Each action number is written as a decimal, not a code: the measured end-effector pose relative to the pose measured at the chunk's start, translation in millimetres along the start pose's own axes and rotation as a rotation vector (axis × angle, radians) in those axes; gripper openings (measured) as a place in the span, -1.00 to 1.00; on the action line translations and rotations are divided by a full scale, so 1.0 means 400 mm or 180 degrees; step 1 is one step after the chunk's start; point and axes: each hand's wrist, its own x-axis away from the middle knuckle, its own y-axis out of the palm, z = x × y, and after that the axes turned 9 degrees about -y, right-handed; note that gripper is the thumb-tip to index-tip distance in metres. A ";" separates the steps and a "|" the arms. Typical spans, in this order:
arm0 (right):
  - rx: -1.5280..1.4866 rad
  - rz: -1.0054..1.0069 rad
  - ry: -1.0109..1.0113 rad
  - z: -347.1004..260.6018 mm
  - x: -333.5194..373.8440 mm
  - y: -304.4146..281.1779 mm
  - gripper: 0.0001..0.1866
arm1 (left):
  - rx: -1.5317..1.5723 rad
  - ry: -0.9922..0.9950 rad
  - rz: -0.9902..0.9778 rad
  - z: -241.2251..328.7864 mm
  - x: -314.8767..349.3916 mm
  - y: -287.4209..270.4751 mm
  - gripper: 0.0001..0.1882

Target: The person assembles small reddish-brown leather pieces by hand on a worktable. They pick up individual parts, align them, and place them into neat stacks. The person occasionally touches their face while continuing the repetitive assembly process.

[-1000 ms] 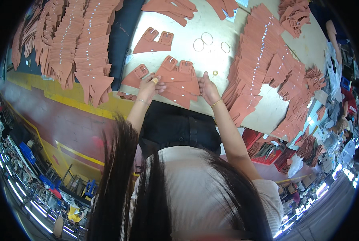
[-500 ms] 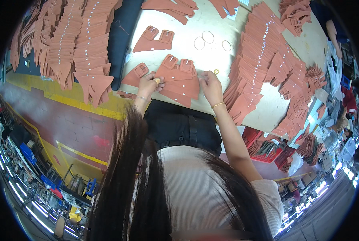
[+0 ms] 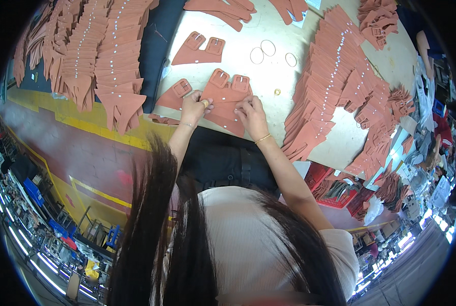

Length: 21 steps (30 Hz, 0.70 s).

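At the near edge of the pale table [image 3: 248, 33], the left hand [image 3: 191, 109] has its fingers curled in over the left side of some overlapping coral pieces [image 3: 218, 95], and the right hand [image 3: 253, 116] has its thumb and fingertips drawn in narrow at their right edge. Can't tell if either one is really gripping or just touching tbh. Having a hand on each side probably stops the pieces sliding apart, and the pair of buckles [image 3: 219, 78] points to the far side, likely so the fingers don't cover them. A single-buckle piece [image 3: 169, 98] sits just left of the left hand

Counting outward: 2 buckles between the hands, 1 on that left piece, and 2 on another buckled piece [image 3: 194, 56] further off, so 5 in the middle. Can't count the overlapped layers, sorry. Then 3 thin loops [image 3: 262, 49] past the right hand, and 1 small gold ring [image 3: 277, 92] nearer to it. Far side has 2 bundles of coral strips [image 3: 228, 13]. The long fanned stack [image 3: 317, 76] on the right has way too many layers to count, I'd guess fanned so each white mark shows
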 end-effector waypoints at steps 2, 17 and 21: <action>0.0236 0.0022 -0.0246 -0.012 -0.016 -0.001 -0.82 | -0.0048 0.0001 -0.0002 0.000 -0.003 -0.001 -0.92; 0.0714 -0.0098 -0.0541 -0.027 -0.101 0.044 -0.87 | -0.0013 0.0002 -0.0008 0.004 -0.014 -0.004 -0.88; 0.0676 -0.0051 -0.0525 -0.030 -0.103 0.046 -0.88 | 0.0053 0.0062 0.0045 0.004 -0.017 0.000 -0.84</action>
